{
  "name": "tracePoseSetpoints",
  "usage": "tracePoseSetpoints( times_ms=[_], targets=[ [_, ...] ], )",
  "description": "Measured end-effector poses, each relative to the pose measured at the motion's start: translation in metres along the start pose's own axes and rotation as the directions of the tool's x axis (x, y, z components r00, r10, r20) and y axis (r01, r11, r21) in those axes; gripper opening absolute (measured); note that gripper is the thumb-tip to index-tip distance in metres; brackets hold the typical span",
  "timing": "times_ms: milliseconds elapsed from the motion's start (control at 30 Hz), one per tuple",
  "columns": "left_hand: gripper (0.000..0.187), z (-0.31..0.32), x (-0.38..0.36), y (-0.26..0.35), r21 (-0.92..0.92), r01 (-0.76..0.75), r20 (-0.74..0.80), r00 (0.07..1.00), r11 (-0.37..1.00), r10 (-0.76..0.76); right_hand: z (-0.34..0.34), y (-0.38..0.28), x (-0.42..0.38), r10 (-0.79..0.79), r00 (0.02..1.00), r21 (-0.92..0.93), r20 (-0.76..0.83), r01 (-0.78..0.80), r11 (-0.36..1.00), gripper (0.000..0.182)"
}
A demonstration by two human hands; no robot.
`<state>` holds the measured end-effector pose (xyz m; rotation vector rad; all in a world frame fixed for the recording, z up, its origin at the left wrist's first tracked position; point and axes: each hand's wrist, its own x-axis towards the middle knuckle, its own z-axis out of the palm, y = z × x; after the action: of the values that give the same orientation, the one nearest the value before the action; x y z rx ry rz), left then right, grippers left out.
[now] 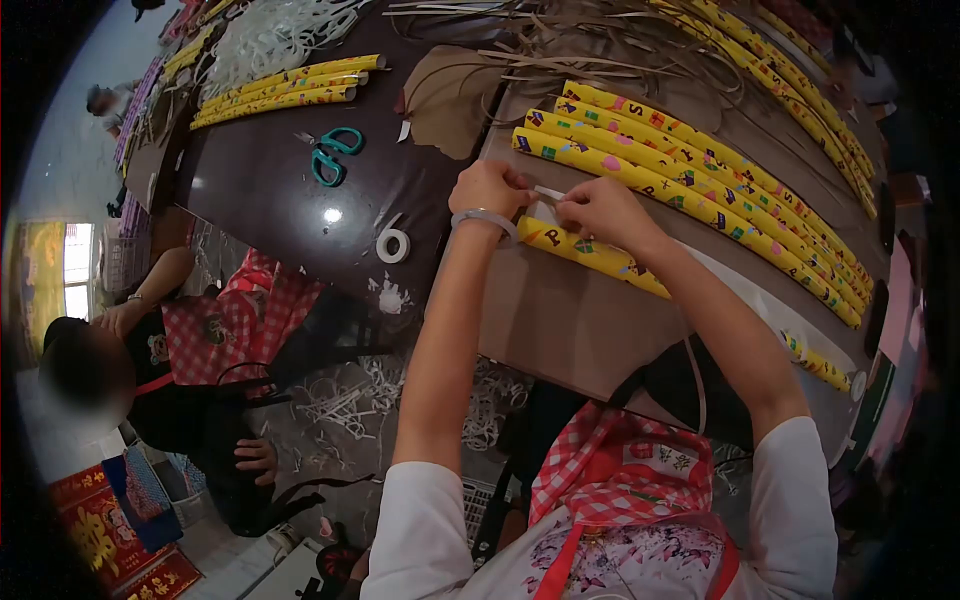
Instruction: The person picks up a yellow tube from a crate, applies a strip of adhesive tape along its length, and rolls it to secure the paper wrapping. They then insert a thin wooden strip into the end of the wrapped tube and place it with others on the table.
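Observation:
Between my two hands runs a short white strip (549, 193), which looks like tape. My left hand (490, 190) is closed in a pinch at its left end, and my right hand (606, 212) pinches the right end. A pale ring (487, 215), a bangle or a tape roll, circles my left wrist. Just below my hands lies a yellow patterned paper tube (590, 255), partly hidden by my right forearm. White paper (545, 212) shows at its left end, under my fingers. Several similar yellow tubes (690, 190) lie side by side beyond my hands.
On the dark table to the left lie teal-handled scissors (335, 155), a white tape roll (393, 245) and more yellow tubes (285, 90). Loose brown strips (600, 45) are heaped at the back. A person in a checked apron (235, 320) sits at the left. White scraps (365, 405) litter the floor.

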<state>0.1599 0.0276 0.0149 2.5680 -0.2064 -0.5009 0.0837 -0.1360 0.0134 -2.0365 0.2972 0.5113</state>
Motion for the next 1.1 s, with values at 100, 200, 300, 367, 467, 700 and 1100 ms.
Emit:
tracePoseSetpoints(
  times_ms=[100,200,300,367,467,700,1100],
  targets=[
    [0.028,0.001,0.003,-0.002,0.007,0.002,0.01,1.0,1.0,-0.002,-0.005,-0.002,0.001,0.076,0.993,0.153,0.087,-0.089,0.984,0.023],
    [0.028,0.003,0.004,-0.004,0.0,0.005,0.013,1.0,1.0,-0.005,-0.013,-0.005,0.001,0.075,0.982,0.22,0.173,-0.112,0.969,0.024],
    [0.022,0.003,0.004,-0.005,-0.008,0.028,0.035,0.999,1.0,-0.027,-0.018,-0.001,0.001,0.04,0.973,0.375,0.228,-0.126,0.919,0.025],
    [0.026,0.0,0.001,-0.002,-0.019,-0.001,0.016,1.0,1.0,0.002,-0.022,-0.006,-0.002,0.066,0.968,0.421,0.24,-0.165,0.892,0.026],
    [0.025,-0.002,-0.001,0.001,-0.016,0.024,0.014,1.0,1.0,-0.024,-0.029,-0.012,-0.007,0.091,0.963,0.475,0.252,-0.205,0.855,0.028],
    [0.024,0.005,0.005,-0.006,-0.029,0.037,0.022,0.999,0.999,-0.036,-0.044,-0.008,-0.018,-0.057,0.953,0.556,0.299,-0.126,0.821,0.037],
    [0.019,0.008,-0.004,-0.009,-0.066,-0.069,-0.041,0.997,0.995,0.067,-0.074,0.024,-0.1,0.003,0.983,0.321,0.183,-0.062,0.945,0.046]
  ],
)
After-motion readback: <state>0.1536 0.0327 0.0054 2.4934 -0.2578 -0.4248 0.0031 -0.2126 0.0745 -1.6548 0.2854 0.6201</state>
